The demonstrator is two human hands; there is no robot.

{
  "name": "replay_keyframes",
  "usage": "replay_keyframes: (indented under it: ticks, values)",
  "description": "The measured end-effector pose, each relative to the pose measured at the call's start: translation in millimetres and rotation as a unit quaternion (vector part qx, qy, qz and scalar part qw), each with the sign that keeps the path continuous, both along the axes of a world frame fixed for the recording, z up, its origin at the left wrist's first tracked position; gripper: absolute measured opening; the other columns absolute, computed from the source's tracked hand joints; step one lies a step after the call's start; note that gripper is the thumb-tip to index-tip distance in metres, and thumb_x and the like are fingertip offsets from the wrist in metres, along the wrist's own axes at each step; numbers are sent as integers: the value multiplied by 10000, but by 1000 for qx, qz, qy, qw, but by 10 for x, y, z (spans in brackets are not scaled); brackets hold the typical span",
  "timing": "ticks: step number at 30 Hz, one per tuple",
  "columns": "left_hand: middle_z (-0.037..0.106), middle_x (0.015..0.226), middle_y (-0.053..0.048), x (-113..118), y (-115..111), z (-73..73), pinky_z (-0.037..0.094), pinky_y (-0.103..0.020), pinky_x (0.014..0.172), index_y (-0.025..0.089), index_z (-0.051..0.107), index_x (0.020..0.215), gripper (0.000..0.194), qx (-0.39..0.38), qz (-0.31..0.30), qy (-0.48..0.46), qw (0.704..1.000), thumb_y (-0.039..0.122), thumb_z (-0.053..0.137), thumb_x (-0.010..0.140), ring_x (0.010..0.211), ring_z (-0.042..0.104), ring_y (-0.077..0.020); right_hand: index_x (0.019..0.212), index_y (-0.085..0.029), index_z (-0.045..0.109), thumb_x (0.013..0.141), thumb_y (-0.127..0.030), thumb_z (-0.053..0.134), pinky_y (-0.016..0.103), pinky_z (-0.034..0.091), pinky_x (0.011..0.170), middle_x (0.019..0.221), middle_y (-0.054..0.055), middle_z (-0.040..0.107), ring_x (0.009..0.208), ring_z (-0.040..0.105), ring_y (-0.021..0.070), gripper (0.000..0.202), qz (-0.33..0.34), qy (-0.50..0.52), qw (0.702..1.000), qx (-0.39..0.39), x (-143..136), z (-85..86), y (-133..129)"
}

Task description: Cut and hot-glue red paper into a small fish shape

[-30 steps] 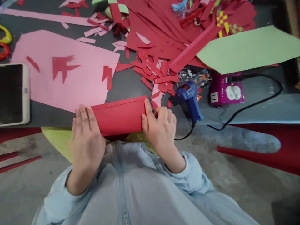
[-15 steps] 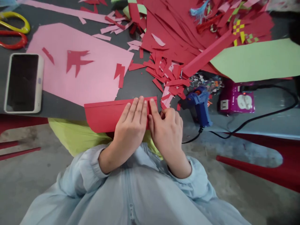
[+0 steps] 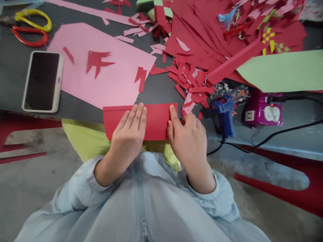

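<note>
A sheet of red paper [image 3: 156,122] lies at the table's near edge and overhangs it, with a narrow strip marked by a line along its top left. My left hand [image 3: 129,134] rests flat on the middle of this paper, fingers stretched out toward its upper edge. At the paper's right end, my right hand [image 3: 189,144] presses down with a straight index finger and the thumb beside it. Its other fingers are curled beyond the paper's side, their tips hidden. Just above lies pink paper [image 3: 113,79] bearing a red fish-shaped cutout [image 3: 96,60].
A phone [image 3: 42,82] and scissors [image 3: 32,28] lie at the left. Red scraps [image 3: 189,75] are heaped ahead. To the right are a blue glue gun [image 3: 225,117], a purple power socket box [image 3: 262,111] with a black cable, and green paper [image 3: 285,72].
My left hand has slid left along the red paper, widening the gap between my hands. My right hand stays at the paper's right end. The whole view has shifted slightly.
</note>
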State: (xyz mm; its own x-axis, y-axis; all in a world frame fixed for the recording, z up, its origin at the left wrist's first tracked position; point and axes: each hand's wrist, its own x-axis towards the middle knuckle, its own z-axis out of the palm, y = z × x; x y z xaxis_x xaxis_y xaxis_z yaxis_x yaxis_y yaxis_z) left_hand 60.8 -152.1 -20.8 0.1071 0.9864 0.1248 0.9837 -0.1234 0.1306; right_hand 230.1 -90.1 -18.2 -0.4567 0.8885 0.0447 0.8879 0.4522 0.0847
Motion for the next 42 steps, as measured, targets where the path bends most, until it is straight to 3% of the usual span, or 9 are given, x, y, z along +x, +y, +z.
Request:
replay_keyframes:
  ticks: [7,15,28,32,35,42]
  values:
    - [390,1562,-219,-238,-65,-25,373,-444,1213,-38,374,1502,624,-20,-8,12,1000,14,271,888,1468,388,-291,1466,-160,518,1003,-309,350,363,416,715,922,129,555,812,495,243,515,3,-11,1000,-3,-1,15,-5]
    - [345,1594,-206,-467,-182,19,336,-474,1230,-2,318,1539,679,-52,28,0,998,53,344,863,1499,337,-287,1460,-169,525,992,-304,361,358,412,704,916,120,550,803,490,235,514,2,-5,1000,6,2,2,-8]
    - [361,1574,-248,-692,-358,72,374,-504,1188,-41,316,1528,675,-49,56,30,997,102,356,869,1477,380,-328,1441,-173,552,991,-308,388,338,400,692,882,105,538,782,490,222,497,8,-7,1000,24,7,-11,-11]
    - [371,1562,-265,-555,-407,105,267,-555,1236,-51,299,1530,655,-23,95,38,994,109,347,896,1494,345,-329,1443,-166,549,996,-311,380,342,403,695,879,107,538,784,490,226,499,8,-11,1000,22,9,-13,-7]
    - [424,1532,-271,-313,-402,111,313,-497,1228,-72,336,1505,637,0,118,46,992,79,349,887,1472,388,-317,1451,-163,540,998,-312,383,346,411,705,879,105,542,782,498,225,502,10,-12,1000,18,19,-13,0]
    - [525,1478,-222,145,-129,32,415,-416,1178,-72,456,1434,551,42,-6,46,998,106,361,921,1392,511,-298,1454,-153,529,1005,-318,337,362,420,697,886,124,543,785,509,242,516,19,-7,1000,5,41,-12,9]
